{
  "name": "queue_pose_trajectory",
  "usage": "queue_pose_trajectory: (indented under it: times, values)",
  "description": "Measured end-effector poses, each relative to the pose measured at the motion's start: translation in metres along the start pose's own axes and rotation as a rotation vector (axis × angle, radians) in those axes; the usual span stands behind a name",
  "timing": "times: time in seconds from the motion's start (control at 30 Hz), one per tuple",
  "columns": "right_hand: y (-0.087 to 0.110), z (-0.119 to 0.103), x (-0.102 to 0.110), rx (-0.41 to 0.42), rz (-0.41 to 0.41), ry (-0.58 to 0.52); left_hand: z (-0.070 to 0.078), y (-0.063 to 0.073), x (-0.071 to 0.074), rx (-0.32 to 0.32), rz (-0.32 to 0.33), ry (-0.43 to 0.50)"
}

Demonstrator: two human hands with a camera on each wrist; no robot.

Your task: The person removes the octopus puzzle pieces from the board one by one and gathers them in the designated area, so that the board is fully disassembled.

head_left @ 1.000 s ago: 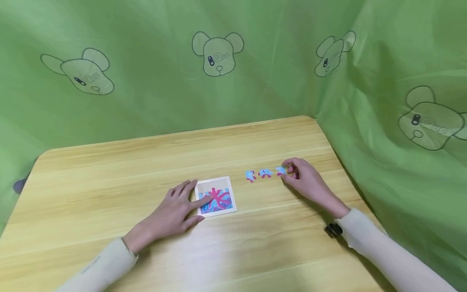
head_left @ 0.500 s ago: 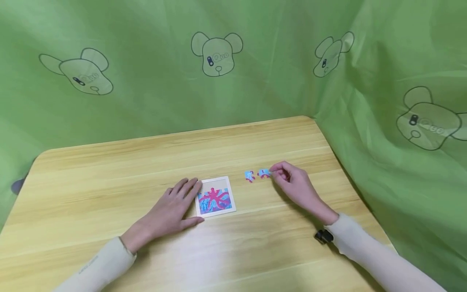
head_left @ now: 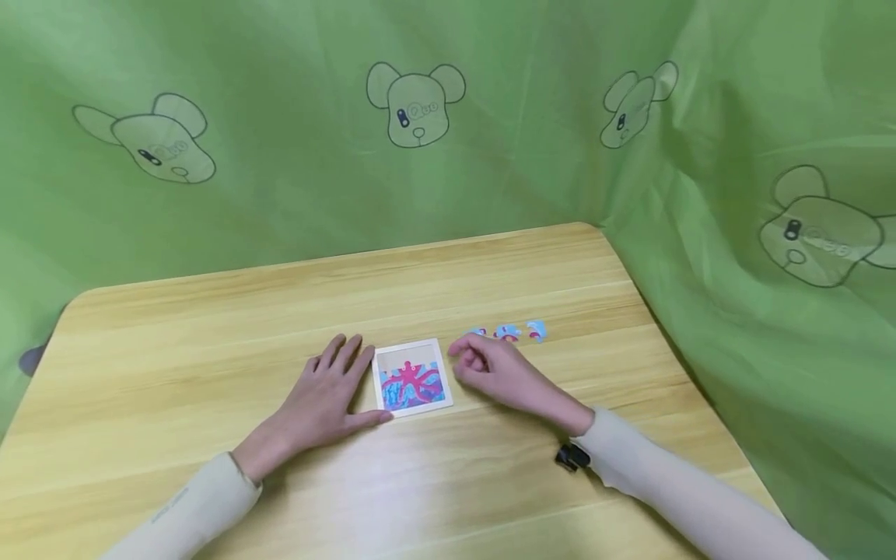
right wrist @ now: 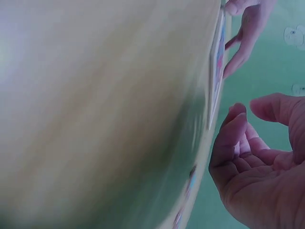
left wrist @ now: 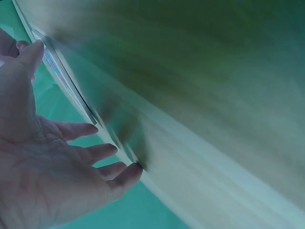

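A square white puzzle frame (head_left: 449, 386) lies on the table, its lower part filled with a pink octopus picture (head_left: 411, 383) on blue; a plain strip shows along its top. My left hand (head_left: 320, 397) rests beside it with fingers spread, the thumb at the lower left corner and the index finger near the left edge. Just right of the frame is my right hand (head_left: 500, 373), its fingers loosely curled. In the right wrist view a gap shows between thumb and index finger (right wrist: 233, 131), with nothing held.
Behind my right hand lie three loose blue and pink jigsaw pieces: a left piece (head_left: 478, 331) partly hidden by the hand, a middle piece (head_left: 507, 332) and a right piece (head_left: 536, 330). Green curtain (head_left: 294, 194) hangs behind the wooden table (head_left: 210, 350) and along its right side.
My right hand has moved left from the rightmost jigsaw piece to beside the frame, leaving the pieces on the table. My left index finger has come off the octopus picture to the frame's left.
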State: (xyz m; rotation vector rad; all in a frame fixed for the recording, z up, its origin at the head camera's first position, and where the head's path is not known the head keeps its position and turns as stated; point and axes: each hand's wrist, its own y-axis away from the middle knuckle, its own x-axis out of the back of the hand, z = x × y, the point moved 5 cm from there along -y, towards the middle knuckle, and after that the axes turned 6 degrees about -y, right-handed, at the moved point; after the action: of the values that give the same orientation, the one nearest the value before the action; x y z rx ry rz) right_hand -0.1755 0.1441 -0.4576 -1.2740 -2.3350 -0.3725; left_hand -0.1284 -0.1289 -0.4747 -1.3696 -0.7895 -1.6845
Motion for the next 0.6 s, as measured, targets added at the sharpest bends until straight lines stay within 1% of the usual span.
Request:
queue_pose_trajectory:
  times: [0.13,0.33,0.43,0.6]
  values:
    - [-0.012,-0.008,-0.015,0.007,-0.056,-0.016,-0.002,-0.001,0.000,0.003,-0.004,-0.011]
    - [-0.020,-0.012,-0.036,-0.038,-0.155,-0.059,-0.001,-0.001,-0.002,0.006,-0.018,-0.019]
    - [-0.023,-0.014,-0.045,-0.049,-0.205,-0.043,0.000,0.000,-0.004,0.004,-0.017,-0.012]
    - [-0.032,-0.020,-0.056,-0.040,-0.260,0.016,0.001,0.002,-0.004,0.009,0.021,-0.039]
